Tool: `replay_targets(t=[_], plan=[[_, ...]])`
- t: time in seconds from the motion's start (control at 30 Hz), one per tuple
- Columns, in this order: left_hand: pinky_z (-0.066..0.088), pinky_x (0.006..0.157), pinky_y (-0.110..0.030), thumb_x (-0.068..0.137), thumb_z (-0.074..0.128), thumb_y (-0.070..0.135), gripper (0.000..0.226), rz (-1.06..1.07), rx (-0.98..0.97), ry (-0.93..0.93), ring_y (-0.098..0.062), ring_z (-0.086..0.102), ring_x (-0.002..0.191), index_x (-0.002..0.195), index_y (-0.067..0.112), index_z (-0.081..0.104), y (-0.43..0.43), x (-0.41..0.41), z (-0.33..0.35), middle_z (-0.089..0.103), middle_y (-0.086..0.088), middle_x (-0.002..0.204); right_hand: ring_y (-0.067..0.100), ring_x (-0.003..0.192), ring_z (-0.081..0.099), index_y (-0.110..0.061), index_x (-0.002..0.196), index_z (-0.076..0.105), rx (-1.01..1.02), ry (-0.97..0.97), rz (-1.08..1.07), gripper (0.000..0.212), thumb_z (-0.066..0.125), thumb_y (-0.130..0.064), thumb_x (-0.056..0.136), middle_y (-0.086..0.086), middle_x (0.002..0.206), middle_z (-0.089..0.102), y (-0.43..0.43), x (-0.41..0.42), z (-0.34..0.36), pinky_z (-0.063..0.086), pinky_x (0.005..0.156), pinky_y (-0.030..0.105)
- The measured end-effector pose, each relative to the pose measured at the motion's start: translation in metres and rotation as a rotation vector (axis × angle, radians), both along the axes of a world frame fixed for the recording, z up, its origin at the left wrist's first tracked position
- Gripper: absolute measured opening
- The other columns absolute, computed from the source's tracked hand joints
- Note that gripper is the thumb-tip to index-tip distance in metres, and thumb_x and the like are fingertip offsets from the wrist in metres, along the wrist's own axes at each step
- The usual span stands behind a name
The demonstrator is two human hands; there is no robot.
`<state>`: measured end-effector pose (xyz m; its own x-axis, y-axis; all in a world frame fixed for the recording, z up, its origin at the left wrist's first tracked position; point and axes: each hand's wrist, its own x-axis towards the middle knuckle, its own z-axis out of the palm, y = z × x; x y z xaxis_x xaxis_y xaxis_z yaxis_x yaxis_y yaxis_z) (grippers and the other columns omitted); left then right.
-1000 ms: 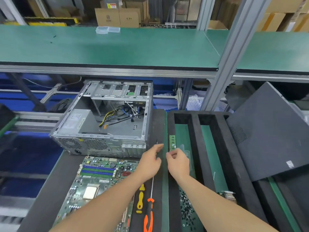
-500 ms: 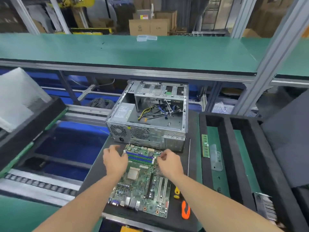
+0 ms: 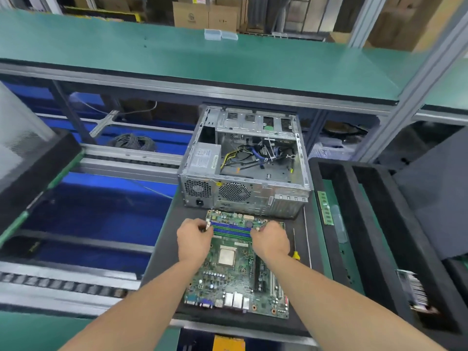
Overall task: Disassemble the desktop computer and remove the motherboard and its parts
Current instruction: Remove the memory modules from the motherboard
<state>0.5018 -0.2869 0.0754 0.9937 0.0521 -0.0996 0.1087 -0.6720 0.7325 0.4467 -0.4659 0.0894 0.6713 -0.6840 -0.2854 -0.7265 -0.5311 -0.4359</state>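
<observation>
The green motherboard lies flat on a black mat, just in front of the open grey computer case. Blue and green memory slots run across the board's far end. My left hand pinches at the left end of those slots. My right hand pinches at their right end. Whether a memory stick sits between the fingers is unclear. A bare processor socket shows between my wrists. One green memory stick lies in the black foam tray on the right.
A yellow-handled screwdriver lies on the mat beside my right wrist. A finned card rests in the tray's near right part. A dark case panel leans at far right. A roller conveyor runs on the left, a green shelf above.
Both hands left the tray, where the memory stick stays, and moved left onto the motherboard. They now grip the two ends of the memory slots. The view swung left.
</observation>
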Motion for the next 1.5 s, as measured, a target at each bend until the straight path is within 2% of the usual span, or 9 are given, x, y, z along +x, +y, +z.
replay_targets(t=[0.13,0.37,0.47,0.6,0.73,0.87,1.1,1.37,1.5], plan=[[0.046,0.080,-0.027,0.092,0.075,0.013,0.026,0.028,-0.071,0.043,-0.022,0.064,0.093,0.118,0.007,0.074,-0.002,0.002,0.001,0.069,-0.009,0.114,0.028,0.085,0.066,-0.014,0.094,0.060,-0.039,-0.017,0.030,0.026,0.064,-0.040,0.094,0.004,0.091,0.066,0.005,0.001,-0.001,0.046,0.065,0.030],[0.056,0.084,-0.042,0.094,0.070,0.011,0.013,-0.083,0.001,0.025,-0.027,0.065,0.088,0.107,0.011,0.070,0.000,0.007,0.000,0.061,-0.009,0.111,0.025,0.082,0.065,-0.011,0.100,0.058,-0.134,-0.055,0.115,0.024,0.061,-0.034,0.098,0.005,0.091,0.066,0.008,-0.004,-0.001,0.042,0.058,0.028],[0.050,0.095,-0.049,0.097,0.067,0.016,0.017,-0.154,0.066,-0.014,-0.028,0.060,0.102,0.112,0.014,0.059,0.000,0.002,-0.005,0.053,-0.004,0.115,0.023,0.090,0.061,-0.014,0.101,0.052,-0.186,-0.127,0.155,0.025,0.064,-0.035,0.093,0.002,0.099,0.058,0.014,-0.013,-0.003,0.043,0.067,0.032],[0.040,0.104,-0.046,0.094,0.070,0.036,0.059,-0.257,0.146,-0.100,-0.026,0.049,0.127,0.144,0.015,0.045,-0.001,-0.014,-0.018,0.046,-0.004,0.139,0.018,0.102,0.047,-0.024,0.110,0.047,-0.308,-0.186,0.415,0.044,0.059,-0.052,0.079,-0.003,0.109,0.044,0.027,-0.032,-0.014,0.045,0.091,0.034],[0.028,0.116,-0.050,0.090,0.066,0.057,0.087,-0.363,0.201,-0.116,-0.023,0.030,0.146,0.159,0.028,0.022,-0.001,-0.028,-0.029,0.027,0.003,0.162,0.021,0.134,0.034,-0.027,0.127,0.049,-0.295,-0.128,0.586,0.067,0.051,-0.067,0.073,-0.002,0.142,0.037,0.027,-0.049,-0.029,0.029,0.114,0.046],[0.018,0.121,-0.048,0.091,0.061,0.063,0.097,-0.385,0.248,-0.099,-0.021,0.017,0.154,0.163,0.032,0.004,-0.001,-0.035,-0.036,0.004,0.004,0.172,0.021,0.146,0.025,-0.025,0.139,0.048,-0.306,-0.120,0.640,0.079,0.048,-0.073,0.076,-0.002,0.157,0.027,0.023,-0.057,-0.034,0.020,0.119,0.047],[0.016,0.118,-0.047,0.097,0.048,0.063,0.087,-0.396,0.366,-0.154,-0.021,0.016,0.154,0.164,0.029,0.005,0.001,-0.038,-0.044,-0.002,0.001,0.173,0.022,0.143,0.028,-0.025,0.132,0.055,-0.312,-0.146,0.636,0.069,0.047,-0.063,0.075,-0.001,0.150,0.034,0.028,-0.060,-0.035,0.019,0.119,0.046],[0.013,0.117,-0.047,0.098,0.049,0.058,0.080,-0.407,0.359,-0.159,-0.021,0.015,0.153,0.163,0.031,0.011,0.002,-0.038,-0.046,0.000,0.000,0.173,0.020,0.141,0.028,-0.028,0.117,0.068,-0.271,-0.165,0.577,0.062,0.042,-0.065,0.076,-0.005,0.149,0.041,0.033,-0.054,-0.032,0.015,0.114,0.047],[0.011,0.118,-0.047,0.097,0.059,0.041,0.067,-0.420,0.277,-0.157,-0.019,0.015,0.152,0.155,0.031,0.026,0.004,-0.040,-0.042,0.007,-0.001,0.171,0.023,0.132,0.034,-0.029,0.100,0.076,-0.297,-0.127,0.603,0.060,0.030,-0.064,0.082,-0.004,0.142,0.052,0.029,-0.047,-0.021,0.016,0.109,0.049]])
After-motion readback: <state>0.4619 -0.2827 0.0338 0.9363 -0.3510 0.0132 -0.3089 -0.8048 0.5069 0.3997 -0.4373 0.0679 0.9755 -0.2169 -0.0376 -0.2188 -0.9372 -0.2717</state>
